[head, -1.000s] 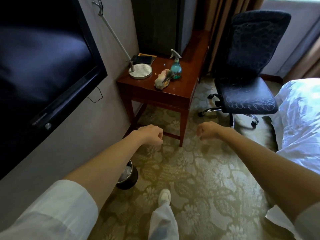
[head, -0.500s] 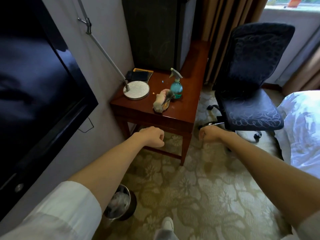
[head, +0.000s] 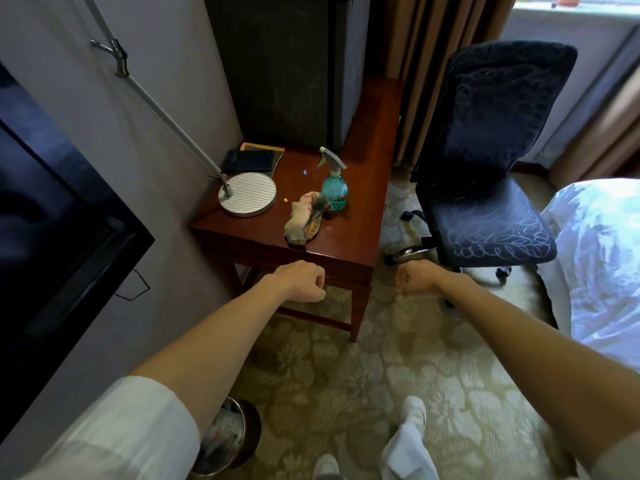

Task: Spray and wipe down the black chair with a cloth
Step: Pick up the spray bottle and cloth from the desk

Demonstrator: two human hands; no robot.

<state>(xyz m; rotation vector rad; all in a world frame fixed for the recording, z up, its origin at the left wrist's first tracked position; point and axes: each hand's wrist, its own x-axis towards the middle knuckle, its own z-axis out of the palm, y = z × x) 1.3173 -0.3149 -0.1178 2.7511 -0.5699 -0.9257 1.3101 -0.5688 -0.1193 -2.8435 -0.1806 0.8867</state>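
Head view: cloth (head: 304, 218) beyond curled fingers (head: 317, 282).

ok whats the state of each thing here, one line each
left hand: loosely curled, holding nothing
right hand: loosely curled, holding nothing
spray bottle: upright on the wooden table, untouched
cloth: bunched up on the table, against the bottle
black chair: upright beside the table, seat bare, pale scribble marks on it
TV: screen dark
waste bin: on the floor, lined, has rubbish in it

A wooden side table (head: 349, 237) stands on floral carpet (head: 398, 372) beside brown curtains (head: 412, 64).
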